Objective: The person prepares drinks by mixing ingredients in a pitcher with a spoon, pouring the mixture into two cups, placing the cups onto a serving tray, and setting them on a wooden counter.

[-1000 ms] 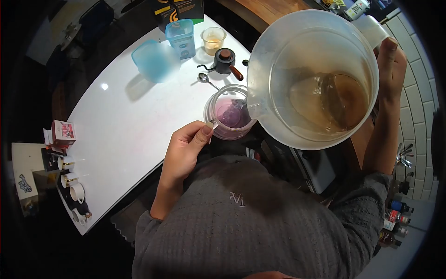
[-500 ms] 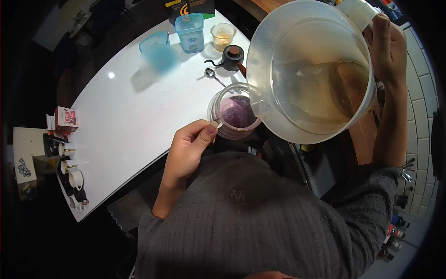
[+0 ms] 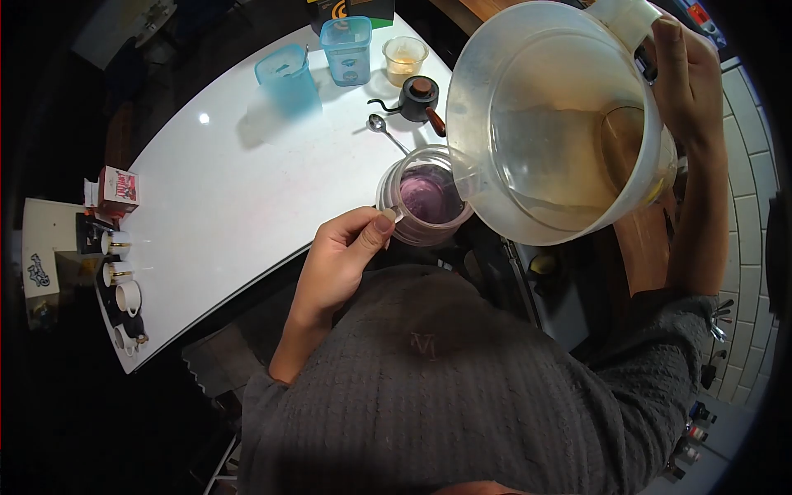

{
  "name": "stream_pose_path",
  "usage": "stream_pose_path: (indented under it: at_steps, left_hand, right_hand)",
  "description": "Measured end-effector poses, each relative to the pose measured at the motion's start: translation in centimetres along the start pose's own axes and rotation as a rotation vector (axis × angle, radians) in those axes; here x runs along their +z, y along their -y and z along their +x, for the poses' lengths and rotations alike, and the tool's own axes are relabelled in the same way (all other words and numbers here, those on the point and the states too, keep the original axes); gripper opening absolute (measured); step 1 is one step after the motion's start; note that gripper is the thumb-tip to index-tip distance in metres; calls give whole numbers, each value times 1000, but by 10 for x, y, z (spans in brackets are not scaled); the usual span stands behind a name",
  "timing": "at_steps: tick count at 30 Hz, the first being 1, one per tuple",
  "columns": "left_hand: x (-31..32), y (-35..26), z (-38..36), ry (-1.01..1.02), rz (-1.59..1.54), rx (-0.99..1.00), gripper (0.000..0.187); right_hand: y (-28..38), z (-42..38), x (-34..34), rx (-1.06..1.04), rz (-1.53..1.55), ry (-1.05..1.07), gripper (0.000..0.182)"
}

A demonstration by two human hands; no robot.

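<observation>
Near the edge of the white surface (image 3: 214, 206), your left hand (image 3: 340, 254) has its thumb and fingers pinched on the handle of the small pitcher (image 3: 429, 202), which holds something purple. Gripping it from the side leaves the mouth uncovered and probably steadies it; whether its base rests on the surface or sits just past the edge, you cannot tell from this angle. Up on the other side, your right hand (image 3: 691, 82) is clenched around the handle of the large jug (image 3: 553, 91), a firm hold that seems suited to so broad a vessel. You have the large jug tilted, so its lip overlaps the rim of the small pitcher in this view; contact between the 2 is unclear, and no stream can be made out. Some brownish liquid shows inside the large jug.

Beyond the small pitcher, the spoon (image 3: 377, 124) lies with its handle towards that pitcher. Just beside it stands the black kettle (image 3: 415, 101), its wooden handle turned your way, likely an easy angle to grasp. Farther off are the clear cup (image 3: 405, 64) with beige contents and 2 blue tubs (image 3: 346, 56), the left tub partly blurred; set back there, they leave your hands room.
</observation>
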State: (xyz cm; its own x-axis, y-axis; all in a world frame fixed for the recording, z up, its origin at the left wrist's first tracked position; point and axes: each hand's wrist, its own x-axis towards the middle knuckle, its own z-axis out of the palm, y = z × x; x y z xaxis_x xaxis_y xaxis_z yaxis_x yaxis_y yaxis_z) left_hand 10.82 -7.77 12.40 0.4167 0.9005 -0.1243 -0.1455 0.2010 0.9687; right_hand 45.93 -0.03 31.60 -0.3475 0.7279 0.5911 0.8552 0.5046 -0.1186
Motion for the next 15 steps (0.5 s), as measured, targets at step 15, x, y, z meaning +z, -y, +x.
stream_pose_path:
  at_steps: [15]
  left_hand:
    - [7,-2,-5,-10,-7,-47,35]
  right_hand:
    - [8,4,2,-43,48,30,51]
